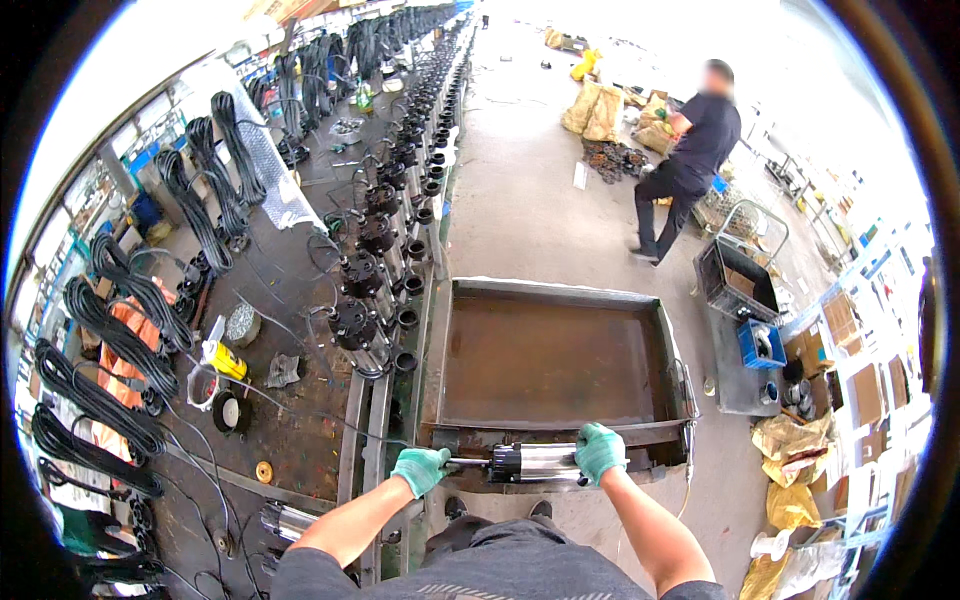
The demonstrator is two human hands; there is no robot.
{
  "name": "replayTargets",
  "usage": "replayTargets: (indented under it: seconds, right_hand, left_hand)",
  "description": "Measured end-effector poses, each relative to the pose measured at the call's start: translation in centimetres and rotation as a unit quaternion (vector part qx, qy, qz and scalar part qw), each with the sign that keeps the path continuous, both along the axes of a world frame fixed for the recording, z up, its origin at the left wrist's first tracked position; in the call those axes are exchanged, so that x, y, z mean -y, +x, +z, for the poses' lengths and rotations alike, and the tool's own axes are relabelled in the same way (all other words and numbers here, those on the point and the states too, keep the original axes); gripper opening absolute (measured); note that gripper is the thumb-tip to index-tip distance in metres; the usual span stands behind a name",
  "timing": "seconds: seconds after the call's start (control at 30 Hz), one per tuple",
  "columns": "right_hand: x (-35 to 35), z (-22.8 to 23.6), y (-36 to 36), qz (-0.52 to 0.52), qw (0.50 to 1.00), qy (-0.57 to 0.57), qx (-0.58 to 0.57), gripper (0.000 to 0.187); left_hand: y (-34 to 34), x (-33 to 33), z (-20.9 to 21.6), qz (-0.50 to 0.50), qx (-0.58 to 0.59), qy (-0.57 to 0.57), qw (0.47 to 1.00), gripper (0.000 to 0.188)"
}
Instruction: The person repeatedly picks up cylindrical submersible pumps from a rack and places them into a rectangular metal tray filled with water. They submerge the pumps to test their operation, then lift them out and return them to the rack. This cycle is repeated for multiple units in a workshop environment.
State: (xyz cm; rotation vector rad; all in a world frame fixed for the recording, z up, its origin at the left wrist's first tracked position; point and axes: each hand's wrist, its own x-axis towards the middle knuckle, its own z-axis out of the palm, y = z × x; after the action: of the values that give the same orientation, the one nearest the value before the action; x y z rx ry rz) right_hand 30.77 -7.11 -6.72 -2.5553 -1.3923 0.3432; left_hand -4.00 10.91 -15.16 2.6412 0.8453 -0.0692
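A cylindrical submersible pump [537, 461] lies on its side at the near edge of the metal tank, its steel body ending in a black head on the left. My right hand [601, 452], in a green glove, is closed around the pump's right end. My left hand [421, 470], gloved alike, is closed on a slim metal rod [468, 461] that reaches to the black head. Whether the rod is a tool or part of the pump cannot be made out. A thin cable [330, 421] runs from near my left hand across the workbench.
The tank [660, 340] holds brownish water. Left of it, a workbench [300, 455] carries rows of pumps [362, 335], coiled black cables [120, 335] and a yellow container [224, 360]. A person [700, 150] walks at the far right, near a black trolley [737, 280].
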Motion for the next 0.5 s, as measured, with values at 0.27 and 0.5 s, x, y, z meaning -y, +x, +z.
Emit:
replayTargets:
  seconds: [0.27,0.5]
  right_hand:
    - [0.1,0.1,0.0,0.0,1.0,0.021,0.001,0.008]
    - [-0.5,1.7,-0.3,-0.001,1.0,0.009,-0.003,0.011]
  left_hand:
    - [0.8,-2.5,3.1,0.313,-0.054,-0.669,0.673,0.048]
    - [-0.1,1.1,-1.5,0.085,0.21,-0.059,0.972,0.038]
